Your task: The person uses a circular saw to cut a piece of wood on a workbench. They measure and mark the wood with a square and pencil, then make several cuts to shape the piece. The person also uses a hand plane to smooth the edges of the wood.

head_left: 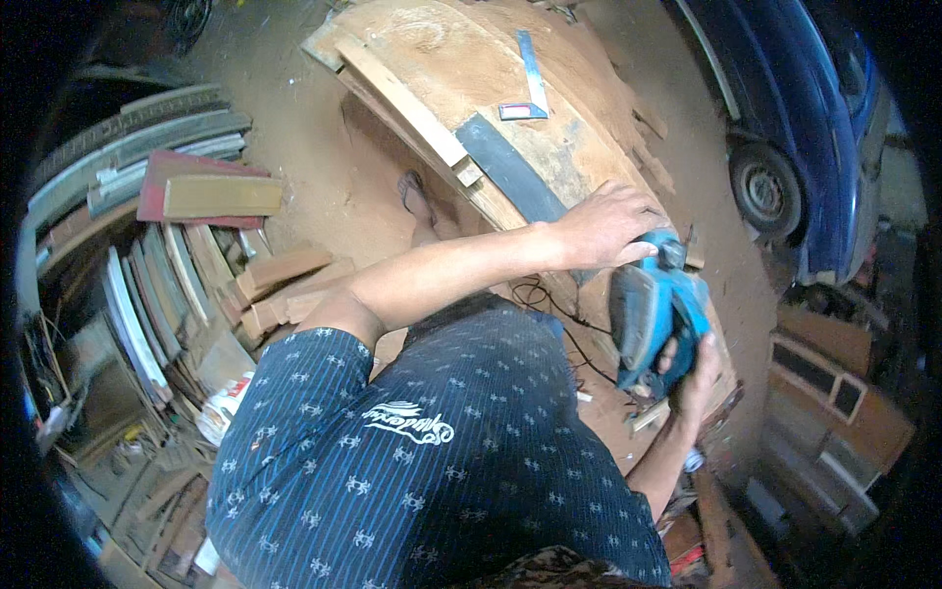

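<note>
A teal power tool that looks like a belt sander (677, 294) is tilted over the near right end of a wooden workbench (432, 39). My left hand (603, 226) reaches across and holds its front end, by the dark knob. My right hand (695, 378) wraps round its rear handle, fingers partly hidden behind the body. Beside my left hand lies a dark grey flat strip (505, 167). Further up the bench is a try square (535, 103) with a blue-and-red stock. A pale wood batten (402, 98) runs along the bench's left edge.
A dark cord (579, 339) loops beside the sander. Stacked boards (137, 147) and wood offcuts (285, 280) fill the left side. A blue vehicle (795, 98) with its wheel (767, 191) stands at the right, with wooden panels (824, 383) below it. Sawdust covers the bench.
</note>
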A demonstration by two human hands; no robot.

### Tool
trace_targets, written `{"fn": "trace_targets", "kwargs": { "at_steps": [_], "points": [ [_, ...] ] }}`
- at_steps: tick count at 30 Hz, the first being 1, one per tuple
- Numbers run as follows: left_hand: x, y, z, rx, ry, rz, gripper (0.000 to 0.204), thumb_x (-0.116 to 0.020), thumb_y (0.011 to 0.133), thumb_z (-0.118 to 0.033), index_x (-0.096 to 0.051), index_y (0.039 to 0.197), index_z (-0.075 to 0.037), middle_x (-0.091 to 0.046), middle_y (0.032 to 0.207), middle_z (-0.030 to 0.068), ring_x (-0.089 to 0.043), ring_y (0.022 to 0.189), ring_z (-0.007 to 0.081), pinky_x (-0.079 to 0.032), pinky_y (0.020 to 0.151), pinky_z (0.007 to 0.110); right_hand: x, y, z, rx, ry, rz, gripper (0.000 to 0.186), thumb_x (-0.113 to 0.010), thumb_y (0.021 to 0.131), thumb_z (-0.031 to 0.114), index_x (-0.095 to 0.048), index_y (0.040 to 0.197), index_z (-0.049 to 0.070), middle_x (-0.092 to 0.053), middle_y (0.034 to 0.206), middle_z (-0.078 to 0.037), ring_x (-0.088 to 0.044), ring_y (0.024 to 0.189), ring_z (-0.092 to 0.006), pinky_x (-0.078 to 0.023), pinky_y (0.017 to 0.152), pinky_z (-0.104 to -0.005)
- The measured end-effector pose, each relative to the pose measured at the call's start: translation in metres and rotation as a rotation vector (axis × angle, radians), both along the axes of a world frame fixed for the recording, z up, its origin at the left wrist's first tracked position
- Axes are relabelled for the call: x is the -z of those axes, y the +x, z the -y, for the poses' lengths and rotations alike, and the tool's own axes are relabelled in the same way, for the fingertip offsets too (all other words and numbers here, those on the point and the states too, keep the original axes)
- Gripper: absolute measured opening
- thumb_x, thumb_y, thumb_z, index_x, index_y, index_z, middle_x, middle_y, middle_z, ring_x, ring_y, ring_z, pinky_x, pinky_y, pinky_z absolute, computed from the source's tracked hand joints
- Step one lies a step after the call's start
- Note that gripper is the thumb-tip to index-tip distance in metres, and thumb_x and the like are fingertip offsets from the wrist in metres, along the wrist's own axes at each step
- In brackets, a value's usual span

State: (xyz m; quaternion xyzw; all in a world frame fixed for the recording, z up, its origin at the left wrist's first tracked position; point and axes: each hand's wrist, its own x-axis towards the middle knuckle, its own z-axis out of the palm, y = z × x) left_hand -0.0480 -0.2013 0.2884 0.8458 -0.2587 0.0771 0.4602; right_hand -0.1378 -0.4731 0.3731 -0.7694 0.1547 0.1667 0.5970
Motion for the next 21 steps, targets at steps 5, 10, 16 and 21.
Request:
{"fn": "trace_targets", "kwargs": {
  "at_steps": [5, 10, 16, 21],
  "points": [
    [0.028, -0.003, -0.065, -0.107, 0.157, -0.032, 0.045, -0.061, 0.093, -0.033, -0.059, 0.129, -0.006, -0.058, 0.127, 0.0158, -0.052, 0.123, 0.0338, -0.038, 0.107, 0.046, 0.023, 0.054, -0.098, -0.412, -0.064, 0.003, 0.051, -0.050, 0.101, 0.050, -0.063, 0.104, 0.000, -0.060, 0.072, -0.004, -0.053, 0.054, -0.0109, -0.043, 0.052, -0.0255],
    [0.059, -0.033, -0.139, -0.213, 0.153, -0.146, 0.047, -0.062, 0.093, -0.027, -0.055, 0.134, -0.004, -0.057, 0.133, 0.0176, -0.052, 0.122, 0.0349, -0.039, 0.105, 0.047, 0.058, 0.084, -0.148, -0.726, -0.219, 0.054, 0.047, -0.060, 0.097, 0.039, -0.066, 0.116, -0.004, -0.065, 0.089, -0.005, -0.057, 0.083, -0.0142, -0.047, 0.077, -0.0302],
    [0.096, -0.037, -0.165, -0.561, 0.062, -0.154, 0.042, -0.067, 0.087, -0.023, -0.063, 0.120, 0.003, -0.068, 0.105, 0.0210, -0.059, 0.106, 0.0369, -0.043, 0.099, 0.047, 0.099, 0.088, -0.215, -0.750, -0.139, 0.137, 0.044, -0.051, 0.103, 0.043, -0.062, 0.096, 0.001, -0.059, 0.074, -0.003, -0.055, 0.064, -0.0127, -0.045, 0.060, -0.0267],
    [0.116, -0.018, -0.190, -0.624, 0.085, -0.404, 0.044, -0.071, 0.084, -0.028, -0.067, 0.119, -0.003, -0.072, 0.099, 0.0198, -0.065, 0.099, 0.0385, -0.048, 0.094, 0.047, 0.132, 0.090, -0.249, -0.611, -0.123, -0.008, 0.044, -0.048, 0.104, 0.044, -0.059, 0.092, 0.004, -0.059, 0.072, -0.005, -0.055, 0.060, -0.0133, -0.046, 0.057, -0.0280]
  ]
}}
